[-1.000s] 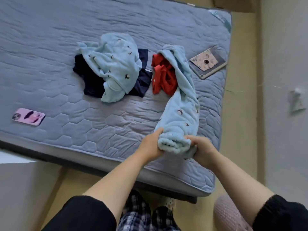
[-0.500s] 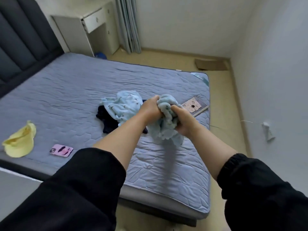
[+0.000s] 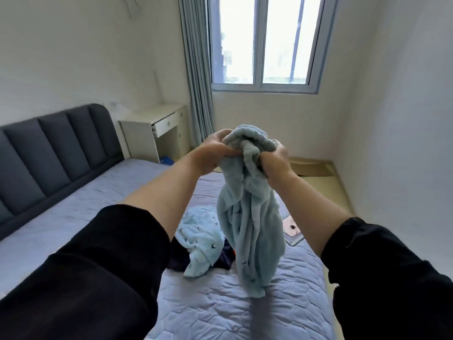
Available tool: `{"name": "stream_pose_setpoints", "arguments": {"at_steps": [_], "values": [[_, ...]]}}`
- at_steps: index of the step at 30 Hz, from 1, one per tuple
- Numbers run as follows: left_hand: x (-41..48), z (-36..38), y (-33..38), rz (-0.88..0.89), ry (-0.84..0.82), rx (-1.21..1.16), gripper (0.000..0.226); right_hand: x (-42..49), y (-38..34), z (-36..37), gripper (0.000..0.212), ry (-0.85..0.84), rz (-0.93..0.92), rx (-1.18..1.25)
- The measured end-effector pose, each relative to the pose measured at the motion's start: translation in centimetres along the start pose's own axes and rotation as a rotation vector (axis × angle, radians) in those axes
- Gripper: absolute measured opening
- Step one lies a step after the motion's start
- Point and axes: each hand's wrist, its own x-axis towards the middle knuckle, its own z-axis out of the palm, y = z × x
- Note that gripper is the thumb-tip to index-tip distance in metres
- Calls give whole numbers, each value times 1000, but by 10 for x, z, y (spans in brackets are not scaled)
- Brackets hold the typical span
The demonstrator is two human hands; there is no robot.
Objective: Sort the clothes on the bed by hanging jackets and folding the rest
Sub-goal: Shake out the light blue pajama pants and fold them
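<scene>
So both hands are raised in front of the camera, holding 1 light blue fleece piece (image 3: 250,217) by its bunched-up top. The left hand (image 3: 213,153) has its grip clamped on the left side of the bunch, fingers curled into the fabric. The right hand (image 3: 275,163) does the same on the right side, grip tight round a fistful of it. The 2 hands are close together with the wad of fleece between them. The rest of the piece hangs down in a twisted rope, and its bottom end is right down at the bed (image 3: 220,312); can't tell if it actually touches the quilted grey-blue cover.

On the bed behind it, just left of the hanging piece, there's a second light blue fleece piece (image 3: 199,239) with little dark marks on it. It's lying crumpled on top of a dark navy garment (image 3: 177,260). To the right, a flat rectangular thing (image 3: 293,230) lies near the bed's edge, partly hidden, no idea what it is.

Both arms have black sleeves (image 3: 98,266) that stop partway up the forearms. Further back there's a dark padded headboard (image 3: 49,148), a small white table (image 3: 157,126) with 1 drawer slightly open, a grey curtain (image 3: 196,69) and a bright window (image 3: 264,40).
</scene>
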Motion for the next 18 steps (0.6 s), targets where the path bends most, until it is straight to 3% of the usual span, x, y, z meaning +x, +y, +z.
{"name": "stream_pose_setpoints", "arguments": {"at_steps": [4,9,11,12,14,16,18], "values": [[6,-27,38,225,487,446,31,16,-48,-2,24,73,-398,-504],[0,-66,69,390,616,1024,44,23,-80,5,17,69,-801,-1035],[-2,-81,81,448,689,1134,41,27,-87,7,21,121,-933,-1230],[-4,-90,85,462,758,1142,38,31,-91,6,24,169,-938,-1297],[-9,-111,89,388,861,1148,30,41,-99,1,24,272,-780,-1387],[-15,-124,89,221,753,1269,17,50,-104,-2,16,258,-529,-1472],[-21,-131,87,162,700,1319,15,54,-106,0,15,245,-446,-1418]]}}
